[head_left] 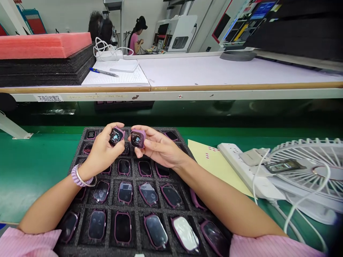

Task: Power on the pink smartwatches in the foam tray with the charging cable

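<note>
My left hand is closed around a purple smartwatch body with a lit screen, held above the far part of a black foam tray. My right hand grips a second purple watch body, its screen lit too, right beside the first. The two watches are close together but apart. The tray below holds several more purple watch bodies with dark screens in rows of pockets, some partly hidden by my forearms.
A yellow sheet, a white power strip and a white fan with cables lie right of the tray on the green mat. Behind, a white shelf carries a notebook with pen and stacked foam. A person sits far back.
</note>
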Demonstrator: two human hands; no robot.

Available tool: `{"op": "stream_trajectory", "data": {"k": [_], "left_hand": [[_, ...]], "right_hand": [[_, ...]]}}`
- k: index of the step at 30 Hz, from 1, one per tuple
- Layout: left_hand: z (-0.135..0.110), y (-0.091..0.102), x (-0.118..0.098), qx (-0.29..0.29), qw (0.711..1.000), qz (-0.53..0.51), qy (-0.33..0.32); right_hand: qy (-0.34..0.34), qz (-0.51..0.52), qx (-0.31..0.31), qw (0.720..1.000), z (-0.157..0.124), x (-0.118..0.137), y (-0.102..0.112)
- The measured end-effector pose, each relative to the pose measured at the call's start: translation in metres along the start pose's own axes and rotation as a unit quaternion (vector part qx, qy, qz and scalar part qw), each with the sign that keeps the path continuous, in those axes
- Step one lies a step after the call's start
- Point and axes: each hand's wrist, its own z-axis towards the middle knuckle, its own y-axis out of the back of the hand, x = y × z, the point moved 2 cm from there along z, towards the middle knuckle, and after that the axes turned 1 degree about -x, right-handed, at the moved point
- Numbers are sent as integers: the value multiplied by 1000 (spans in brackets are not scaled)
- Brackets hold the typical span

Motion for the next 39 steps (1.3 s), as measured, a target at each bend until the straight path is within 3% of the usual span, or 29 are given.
{"op": "stream_trajectory", "data": {"k": [11, 39], "left_hand": [[-1, 0, -1, -4, 1000, 0, -3], [-1, -2, 0, 20, 1000, -3, 8]], "right_hand": [[8, -8, 28, 1000, -3, 2, -2], [8, -34, 17, 999, -5, 2, -3]]}}
